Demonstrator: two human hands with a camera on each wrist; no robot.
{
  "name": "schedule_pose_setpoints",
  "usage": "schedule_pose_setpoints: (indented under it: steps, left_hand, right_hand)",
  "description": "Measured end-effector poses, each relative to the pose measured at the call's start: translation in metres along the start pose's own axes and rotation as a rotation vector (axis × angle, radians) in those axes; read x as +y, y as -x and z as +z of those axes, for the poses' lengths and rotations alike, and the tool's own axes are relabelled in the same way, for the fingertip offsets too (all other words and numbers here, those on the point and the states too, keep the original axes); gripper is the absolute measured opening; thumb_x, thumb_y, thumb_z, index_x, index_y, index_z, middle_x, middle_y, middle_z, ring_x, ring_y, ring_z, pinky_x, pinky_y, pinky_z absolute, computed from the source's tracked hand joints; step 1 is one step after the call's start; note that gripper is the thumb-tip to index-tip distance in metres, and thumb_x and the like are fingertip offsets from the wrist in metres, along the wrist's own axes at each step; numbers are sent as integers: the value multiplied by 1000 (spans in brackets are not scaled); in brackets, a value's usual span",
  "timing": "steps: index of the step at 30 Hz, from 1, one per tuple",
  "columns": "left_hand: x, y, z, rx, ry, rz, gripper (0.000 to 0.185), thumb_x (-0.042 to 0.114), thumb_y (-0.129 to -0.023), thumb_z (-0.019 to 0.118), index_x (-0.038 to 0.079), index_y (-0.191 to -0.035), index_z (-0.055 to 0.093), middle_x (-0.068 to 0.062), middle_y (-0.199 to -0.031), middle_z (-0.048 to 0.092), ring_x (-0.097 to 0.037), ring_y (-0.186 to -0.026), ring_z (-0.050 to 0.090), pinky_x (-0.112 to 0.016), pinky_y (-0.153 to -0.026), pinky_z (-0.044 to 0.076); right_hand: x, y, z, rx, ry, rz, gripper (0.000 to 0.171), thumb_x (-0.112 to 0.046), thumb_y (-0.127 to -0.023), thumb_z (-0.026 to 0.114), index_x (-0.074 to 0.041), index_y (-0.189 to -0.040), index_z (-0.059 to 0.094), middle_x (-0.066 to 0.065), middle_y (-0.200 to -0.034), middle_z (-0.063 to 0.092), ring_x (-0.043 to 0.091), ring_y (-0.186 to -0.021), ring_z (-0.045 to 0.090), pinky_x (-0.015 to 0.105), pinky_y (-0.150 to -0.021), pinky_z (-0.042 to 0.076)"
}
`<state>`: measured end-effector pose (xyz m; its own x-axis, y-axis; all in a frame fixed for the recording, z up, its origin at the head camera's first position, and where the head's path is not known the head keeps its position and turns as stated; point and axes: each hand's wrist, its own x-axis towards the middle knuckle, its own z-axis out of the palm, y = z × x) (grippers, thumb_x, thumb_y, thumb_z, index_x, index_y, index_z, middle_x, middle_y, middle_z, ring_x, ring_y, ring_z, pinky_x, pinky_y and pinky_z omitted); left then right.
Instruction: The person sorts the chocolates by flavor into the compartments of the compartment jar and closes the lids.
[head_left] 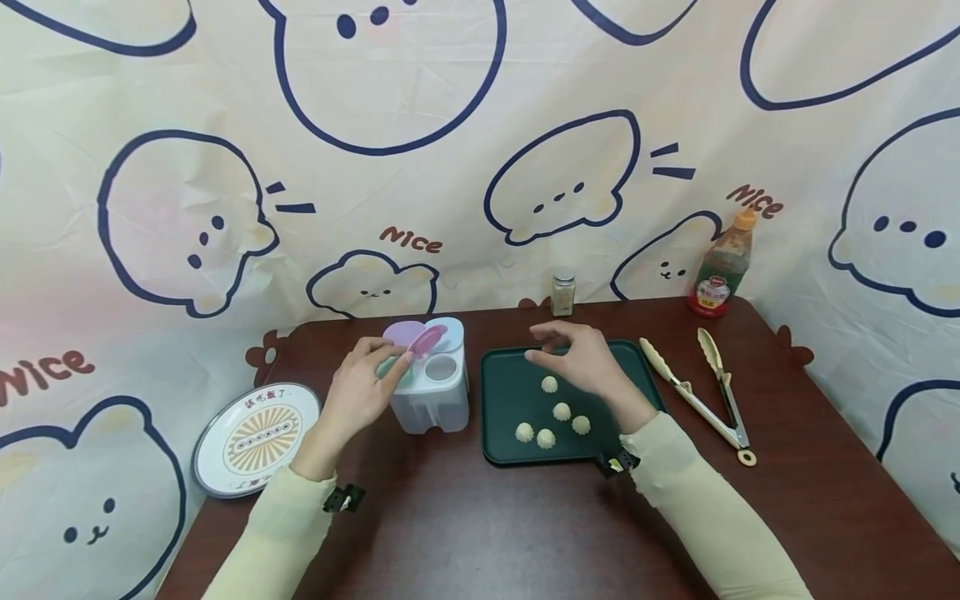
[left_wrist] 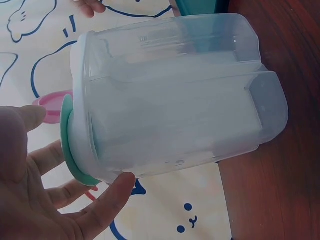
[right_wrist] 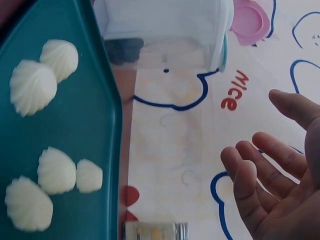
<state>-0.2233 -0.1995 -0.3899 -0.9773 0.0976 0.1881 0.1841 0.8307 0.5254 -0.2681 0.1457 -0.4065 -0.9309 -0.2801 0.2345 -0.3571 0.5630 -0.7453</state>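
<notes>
A clear container (head_left: pixel 431 408) with several coloured lids stands left of the green tray (head_left: pixel 497 450). Its pink lid (head_left: pixel 427 341) is raised and tilted, baring a round opening. My left hand (head_left: pixel 362 387) is at the container's top left; in the left wrist view its thumb touches the pink lid (left_wrist: pixel 54 106), while the other fingers, fairly straight, lie by the green lid (left_wrist: pixel 67 145) and the container's side. Over the tray's back part hovers my right hand (head_left: pixel 581 358), empty, fingers loosely bent. Several small white ridged pieces (right_wrist: pixel 34 87) that resemble dumplings lie on the tray.
Left of the container is a round patterned plate (head_left: pixel 258 437). Right of the tray lie metal tongs (head_left: pixel 705 408) with pale tips, spread apart. A small spice jar (head_left: pixel 562 293) and a sauce bottle (head_left: pixel 722 267) stand along the table's back edge, before a printed cloth.
</notes>
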Motion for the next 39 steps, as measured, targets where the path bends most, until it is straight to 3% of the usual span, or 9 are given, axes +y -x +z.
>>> schedule_pose_setpoints:
  steps: [12, 20, 31, 39]
  left_hand:
    - [0, -1, -2, 0, 9, -6, 61, 60, -100, 42, 12, -130, 65, -14, -140, 49, -37, -129, 47, -64, -108, 40]
    - [0, 0, -2, 0, 9, -1, 60, 59, -101, 42, 11, -130, 64, -15, -142, 49, -38, -129, 47, -64, -109, 40]
    - [0, 0, -1, -16, 24, -14, 60, 59, -101, 41, 13, -132, 64, -14, -143, 48, -37, -131, 46, -65, -110, 38]
    - [-1, 1, -1, -20, 23, -12, 61, 60, -101, 41, 13, -133, 63, -15, -144, 47, -38, -132, 45, -65, -110, 38]
  right_hand:
    - [13, 16, -31, 76, 48, 69, 51, -46, -87, 74, -19, -129, 66, 8, -116, 72, 25, -103, 68, 40, -79, 55]
    - [26, 27, -46, 123, 79, 110, 57, -53, -87, 72, -18, -132, 64, 10, -121, 71, 26, -104, 68, 50, -86, 56]
    - [51, 43, -61, 191, 143, 149, 62, -54, -87, 72, -16, -135, 61, 10, -125, 70, 27, -100, 70, 35, -76, 55]
    - [68, 62, -80, 227, 185, 233, 65, -54, -89, 68, -12, -137, 59, 17, -126, 68, 33, -104, 69, 44, -83, 56]
